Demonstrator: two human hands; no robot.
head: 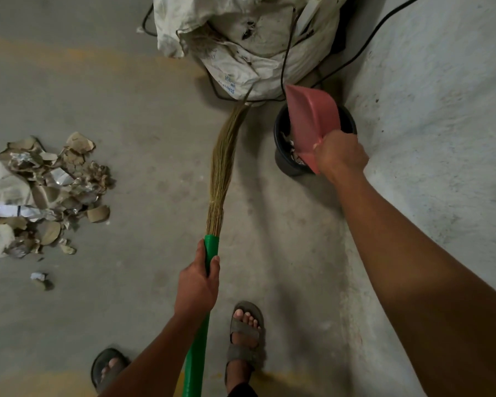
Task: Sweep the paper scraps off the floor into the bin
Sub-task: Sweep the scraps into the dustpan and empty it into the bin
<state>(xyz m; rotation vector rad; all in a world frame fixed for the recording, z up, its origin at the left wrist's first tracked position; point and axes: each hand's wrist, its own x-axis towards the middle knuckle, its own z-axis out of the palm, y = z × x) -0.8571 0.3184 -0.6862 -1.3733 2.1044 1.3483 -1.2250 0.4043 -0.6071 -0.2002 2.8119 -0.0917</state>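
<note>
The right hand (340,151) grips the back end of the pink dustpan (312,124), fingers wrapped round it, and tips the pan steeply over the black bin (281,133), its front lip raised toward the white sack (241,44) just beyond the bin. A few scraps already lie inside the bin. The left hand (198,285) is curled round the green handle of the broom (224,156), whose bristles trail on the floor just to the left of the bin.

The main heap of paper scraps (40,193) sits well to the left of the bin, still unswept (a couple of stray bits lie nearer the person's feet than the heap does). So I judge most of the job remains.

What could go wrong: the pan is wider than the bin's mouth looks, so light paper may slide off its side and land beside the bin. A black cable (284,67) runs just behind the bin, and the broom or a sandal could snag it. A hard sweep could scatter the loose heap.
</note>
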